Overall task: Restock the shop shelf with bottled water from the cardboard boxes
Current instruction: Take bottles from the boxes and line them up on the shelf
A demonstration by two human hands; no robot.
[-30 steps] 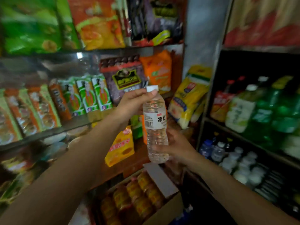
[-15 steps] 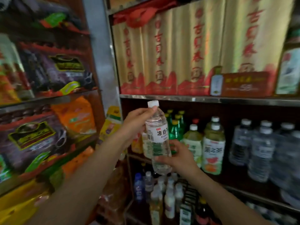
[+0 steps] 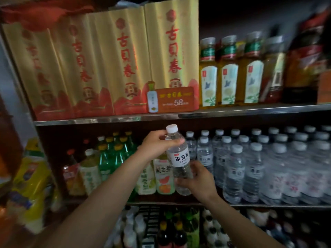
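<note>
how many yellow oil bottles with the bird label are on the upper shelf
3, side by side on the upper shelf, right of the gold boxes: left, middle, right. Blurred bottles further right look different; more may stand hidden behind.

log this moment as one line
phase: placing | left hand: grips bottle neck | right hand: holds bottle base | bottle: upright, at water row on middle shelf

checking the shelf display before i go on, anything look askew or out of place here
Nothing stands out. The shelved water bottles stand upright in rows; only the water bottle held by both hands leans slightly.
</note>
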